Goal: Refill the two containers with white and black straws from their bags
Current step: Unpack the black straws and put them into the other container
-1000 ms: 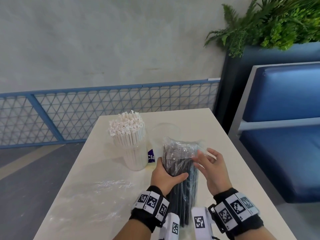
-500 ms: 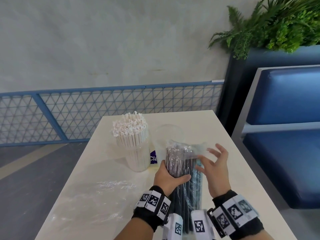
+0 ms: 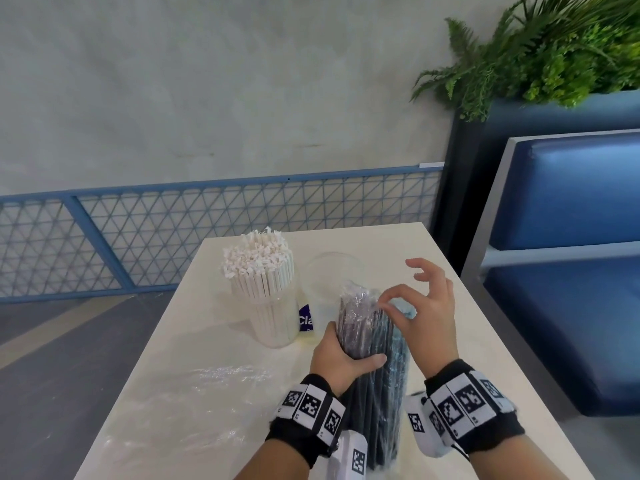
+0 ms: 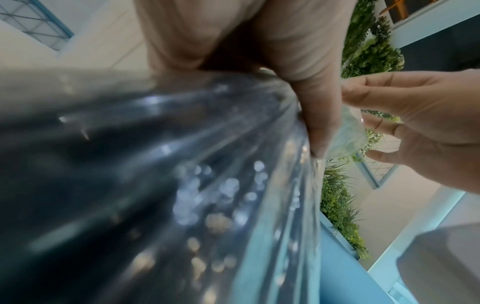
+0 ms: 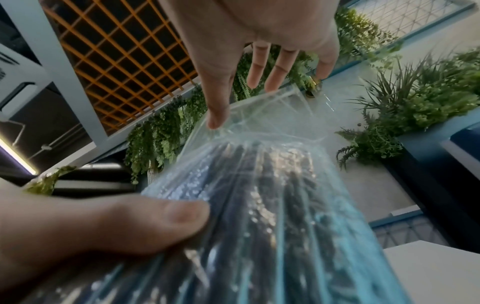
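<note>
Your left hand (image 3: 341,355) is wrapped round the bag (image 3: 375,375) of black straws (image 5: 272,205) at mid-height, held upright over the table (image 3: 173,393) just in front of the empty cup (image 3: 329,282). Your right hand (image 3: 420,306) looks to be pinching the loose film at the bag mouth; I can't tell how firmly. Bag is clear, glossy and thin: likely light and slippery, and the straws will crush, so squeeze gently. Take the film at the top lip. White straws (image 3: 258,261) already fill the left cup.
</note>
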Available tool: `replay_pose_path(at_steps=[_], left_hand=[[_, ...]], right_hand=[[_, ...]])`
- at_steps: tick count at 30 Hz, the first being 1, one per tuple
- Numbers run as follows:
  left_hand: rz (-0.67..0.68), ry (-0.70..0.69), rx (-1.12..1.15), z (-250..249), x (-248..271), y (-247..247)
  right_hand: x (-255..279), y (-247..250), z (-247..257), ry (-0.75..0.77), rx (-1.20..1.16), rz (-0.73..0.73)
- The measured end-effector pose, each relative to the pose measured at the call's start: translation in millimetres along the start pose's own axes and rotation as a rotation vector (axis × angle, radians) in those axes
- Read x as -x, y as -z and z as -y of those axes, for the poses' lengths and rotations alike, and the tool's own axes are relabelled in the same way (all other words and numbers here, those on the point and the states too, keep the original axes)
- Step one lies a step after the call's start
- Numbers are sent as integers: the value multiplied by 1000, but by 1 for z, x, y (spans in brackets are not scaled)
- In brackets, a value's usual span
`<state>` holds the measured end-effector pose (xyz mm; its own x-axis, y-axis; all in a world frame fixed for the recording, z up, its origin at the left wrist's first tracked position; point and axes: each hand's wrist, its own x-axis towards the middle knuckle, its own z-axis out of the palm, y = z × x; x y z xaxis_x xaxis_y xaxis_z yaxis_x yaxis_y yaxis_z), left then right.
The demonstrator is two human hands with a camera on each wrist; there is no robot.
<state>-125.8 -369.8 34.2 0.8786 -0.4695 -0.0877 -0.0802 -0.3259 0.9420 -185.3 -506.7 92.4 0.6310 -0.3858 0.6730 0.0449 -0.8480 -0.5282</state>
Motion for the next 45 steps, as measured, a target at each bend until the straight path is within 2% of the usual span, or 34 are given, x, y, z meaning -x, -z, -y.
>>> replay_pose_path(at_steps=[4, 7, 10, 13, 15, 19, 22, 27, 30, 34, 38, 40, 42, 45], left_hand=[[17, -7, 2, -5, 0, 2], [56, -17, -27, 0, 2, 5], [86, -21, -21, 1, 6, 4], [121, -19, -4, -2, 7, 7], [151, -26, -22, -4, 10, 12], [144, -41, 0, -7, 13, 20], [100, -48, 51, -14, 12, 27], [-17, -107, 140, -40, 11, 52], [-105, -182, 130, -55, 12, 79], [-175, -253, 1, -55, 17, 116], [-202, -220, -15, -26, 23, 140], [-195, -194, -14, -8, 25, 145], [-180, -150, -4, 9, 27, 146], [-188, -89, 17, 34, 27, 149]], right_hand=[[-11, 5, 2, -37, -36, -32], [-35, 19, -4, -161, -111, -136], [-54, 28, -9, -234, -113, 1], [-67, 30, -16, -307, -217, 118], [-76, 32, -20, -355, -309, 130], [-89, 36, -21, -428, -572, 53], [-88, 35, -9, -292, -485, 53], [-66, 27, 28, 65, -301, 231], [-70, 16, 44, 200, -207, 297], [-76, -5, 68, 256, -194, 244], [-68, -33, 88, 268, -196, 296], [-63, -48, 95, 233, -146, 417], [-58, -59, 100, 193, -77, 612], [-51, -75, 107, 239, 1, 813]])
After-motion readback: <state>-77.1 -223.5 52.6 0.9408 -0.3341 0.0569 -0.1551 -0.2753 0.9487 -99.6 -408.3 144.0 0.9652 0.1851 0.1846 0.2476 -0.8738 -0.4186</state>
